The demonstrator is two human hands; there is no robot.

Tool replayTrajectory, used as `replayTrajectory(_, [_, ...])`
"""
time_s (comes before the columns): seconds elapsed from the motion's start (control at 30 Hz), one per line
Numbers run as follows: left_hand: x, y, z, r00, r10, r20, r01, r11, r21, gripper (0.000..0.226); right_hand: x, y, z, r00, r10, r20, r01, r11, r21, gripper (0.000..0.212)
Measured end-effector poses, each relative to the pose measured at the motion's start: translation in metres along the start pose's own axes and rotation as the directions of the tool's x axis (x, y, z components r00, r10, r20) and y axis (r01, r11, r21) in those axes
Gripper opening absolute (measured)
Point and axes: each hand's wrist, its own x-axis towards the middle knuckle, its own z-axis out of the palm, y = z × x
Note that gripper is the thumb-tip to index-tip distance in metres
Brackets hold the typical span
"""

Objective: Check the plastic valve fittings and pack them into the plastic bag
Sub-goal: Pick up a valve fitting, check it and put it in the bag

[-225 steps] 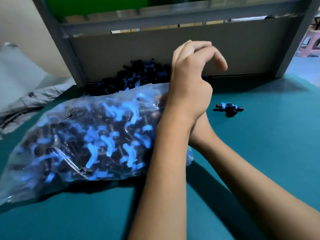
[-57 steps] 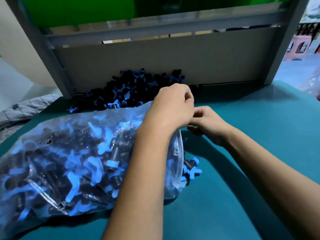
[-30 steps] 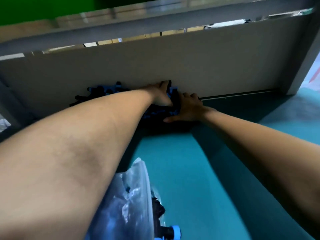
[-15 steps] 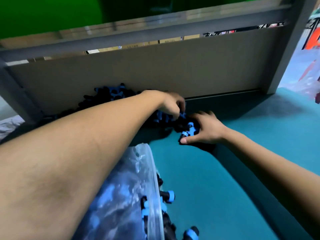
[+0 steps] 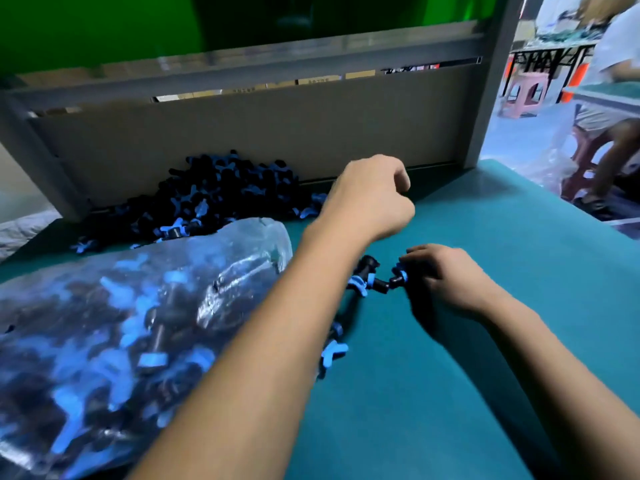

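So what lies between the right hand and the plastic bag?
In the head view, loose valve fittings on the teal table, and the left forearm crossing above, between right hand and plastic bag.

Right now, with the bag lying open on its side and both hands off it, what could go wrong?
1. The plastic bag lies on its side, mouth unheld; fittings already sit outside it, so more may spill.
2. The right hand grips a fitting among loose ones; checked and unchecked parts could mix.
3. The left forearm crosses the bag mouth and may drag fittings out.
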Motion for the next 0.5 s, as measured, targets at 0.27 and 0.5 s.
replayTrajectory(0.27, [-0.084, -0.045, 0.062, 0.915, -0.382, -0.128, 0.323, 0.886, -0.332, 0.029, -0.038, -0.007, 0.03, 0.911, 0.289, -0.295, -0.025, 0.752, 0.659, 0.022])
replayTrajectory(0.5, [-0.08, -0.068, 0.069, 0.921, -0.379, -0.087, 0.281, 0.803, -0.526, 0.015, -0.036, 0.0, 0.04, 0.945, 0.259, -0.202, 0.15, 0.207, 0.967, 0.028])
